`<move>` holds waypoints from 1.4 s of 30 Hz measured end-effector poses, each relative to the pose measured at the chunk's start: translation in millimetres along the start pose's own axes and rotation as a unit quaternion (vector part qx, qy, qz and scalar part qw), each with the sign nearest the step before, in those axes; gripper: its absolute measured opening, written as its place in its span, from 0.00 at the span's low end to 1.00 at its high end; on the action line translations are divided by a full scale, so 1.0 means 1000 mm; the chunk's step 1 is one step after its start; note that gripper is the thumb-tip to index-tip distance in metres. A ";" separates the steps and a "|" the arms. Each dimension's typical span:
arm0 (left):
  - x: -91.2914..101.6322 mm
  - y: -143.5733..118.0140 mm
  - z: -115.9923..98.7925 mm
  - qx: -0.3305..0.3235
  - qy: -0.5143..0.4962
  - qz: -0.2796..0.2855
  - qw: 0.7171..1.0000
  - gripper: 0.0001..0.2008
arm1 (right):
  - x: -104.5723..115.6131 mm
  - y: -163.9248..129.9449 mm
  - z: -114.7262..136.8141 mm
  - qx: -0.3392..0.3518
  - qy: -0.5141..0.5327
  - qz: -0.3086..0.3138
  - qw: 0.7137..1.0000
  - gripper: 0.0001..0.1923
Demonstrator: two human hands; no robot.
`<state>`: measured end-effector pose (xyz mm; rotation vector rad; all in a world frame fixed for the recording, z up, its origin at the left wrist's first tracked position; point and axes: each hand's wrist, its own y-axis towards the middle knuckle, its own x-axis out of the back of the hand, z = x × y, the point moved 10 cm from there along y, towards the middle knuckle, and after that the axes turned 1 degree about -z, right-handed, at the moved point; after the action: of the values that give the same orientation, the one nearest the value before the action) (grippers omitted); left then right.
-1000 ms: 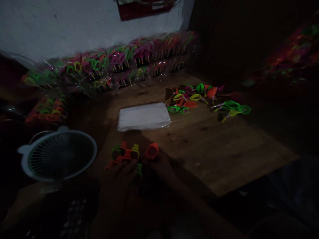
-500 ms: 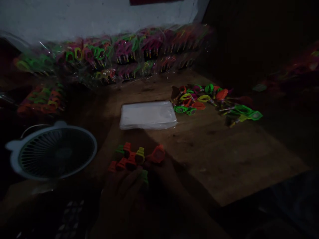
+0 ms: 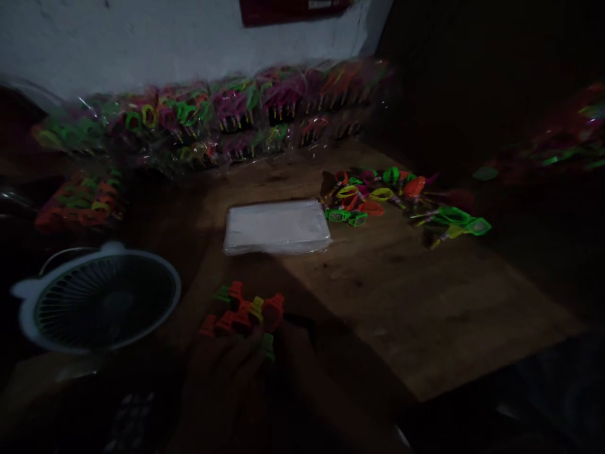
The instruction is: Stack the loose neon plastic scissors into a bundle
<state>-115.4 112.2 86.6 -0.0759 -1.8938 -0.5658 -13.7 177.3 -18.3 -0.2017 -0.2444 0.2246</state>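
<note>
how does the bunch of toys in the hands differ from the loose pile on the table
The held bunch is gripped tight together by both hands, left hand and right hand; the loose pile lies scattered on the table. The bunch sits near, in shadow; the pile lies farther right of the white packet. The bunch is mostly orange; the pile shows more green. Both are bright neon plastic.

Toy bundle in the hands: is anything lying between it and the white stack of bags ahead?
Nothing visible does. The toy bundle sits in the left hand and right hand; only bare table lies between it and the white stack. The fan stands off to the left.
</note>
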 end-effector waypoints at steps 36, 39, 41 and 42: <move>0.011 0.038 -0.025 -0.038 0.203 -0.054 0.977 0.28 | 0.055 -0.001 0.018 -0.029 0.223 0.033 0.974 0.18; 0.035 0.039 -0.035 -0.053 0.194 -0.055 0.978 0.32 | 0.039 0.009 0.030 -0.015 0.237 0.064 0.969 0.18; 0.038 0.036 -0.033 -0.044 0.198 -0.077 0.976 0.31 | 0.036 0.019 0.037 0.021 0.201 0.073 0.977 0.17; 0.032 0.034 -0.030 -0.043 0.195 -0.092 0.976 0.30 | 0.040 0.027 0.040 0.049 0.162 0.069 0.983 0.16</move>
<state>-91.5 122.6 135.4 0.1468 -1.5020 -0.7306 8.7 219.3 22.0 -0.1548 0.1046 0.3366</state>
